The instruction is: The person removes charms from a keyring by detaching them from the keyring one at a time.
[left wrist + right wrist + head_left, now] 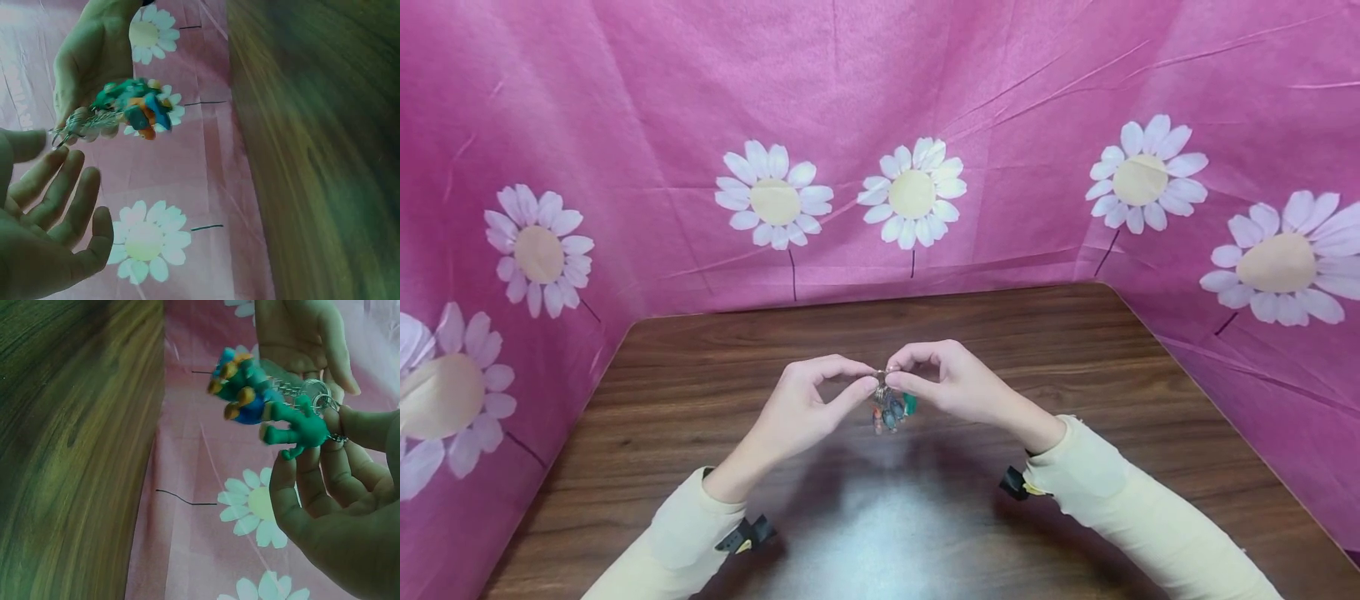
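Note:
Both hands meet over the middle of the table at a bunch of figurine keychains (891,412), which hangs from metal rings and chains. My left hand (801,404) pinches a metal ring at the top of the bunch between thumb and forefinger. My right hand (958,383) pinches the ring end of a green figurine keychain (309,432), its thumb and fingertips close to my left fingertips. Blue, green and orange figurines (140,109) dangle below on their chains, somewhat blurred. The figurines' faces are not distinguishable.
The brown wood-grain table (700,350) lies beneath the hands. A pink cloth (1000,75) printed with white daisies stands around its back and sides. Long cream sleeves (1120,492) cover both arms, with black straps (1015,482) at the wrists.

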Action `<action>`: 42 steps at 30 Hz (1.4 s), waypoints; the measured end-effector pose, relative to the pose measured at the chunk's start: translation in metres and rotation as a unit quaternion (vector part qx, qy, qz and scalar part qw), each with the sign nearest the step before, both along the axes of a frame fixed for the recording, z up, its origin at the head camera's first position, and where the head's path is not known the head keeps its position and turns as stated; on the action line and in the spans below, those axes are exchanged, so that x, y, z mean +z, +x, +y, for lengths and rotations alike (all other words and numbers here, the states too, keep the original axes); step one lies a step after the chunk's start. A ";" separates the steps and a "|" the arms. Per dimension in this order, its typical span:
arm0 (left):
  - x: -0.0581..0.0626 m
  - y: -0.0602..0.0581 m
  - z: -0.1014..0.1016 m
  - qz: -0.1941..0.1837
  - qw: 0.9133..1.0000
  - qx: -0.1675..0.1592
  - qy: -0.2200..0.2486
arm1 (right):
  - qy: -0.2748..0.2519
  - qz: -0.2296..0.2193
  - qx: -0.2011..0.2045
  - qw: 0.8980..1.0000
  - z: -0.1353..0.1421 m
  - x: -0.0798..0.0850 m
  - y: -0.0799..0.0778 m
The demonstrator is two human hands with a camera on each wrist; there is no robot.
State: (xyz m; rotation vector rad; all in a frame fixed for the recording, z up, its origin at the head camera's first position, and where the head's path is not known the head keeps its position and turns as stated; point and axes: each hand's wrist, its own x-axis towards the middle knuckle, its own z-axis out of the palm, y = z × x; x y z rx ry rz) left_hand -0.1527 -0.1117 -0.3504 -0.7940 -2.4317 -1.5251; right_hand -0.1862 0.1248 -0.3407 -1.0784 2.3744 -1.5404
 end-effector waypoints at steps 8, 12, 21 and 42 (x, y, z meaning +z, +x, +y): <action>0.005 -0.003 0.001 0.004 1.000 -0.012 0.000 | 0.011 -0.001 0.005 1.000 0.000 -0.002 -0.001; 0.006 -0.003 0.002 -0.014 1.000 0.006 0.004 | 0.002 -0.016 0.011 1.000 0.001 -0.002 -0.001; 0.004 -0.003 0.005 -0.087 0.995 0.000 0.038 | 0.005 -0.016 0.041 0.999 0.005 -0.012 -0.003; 0.002 -0.003 0.005 -0.107 0.994 -0.022 0.034 | -0.044 -0.135 0.019 0.990 0.001 -0.010 -0.002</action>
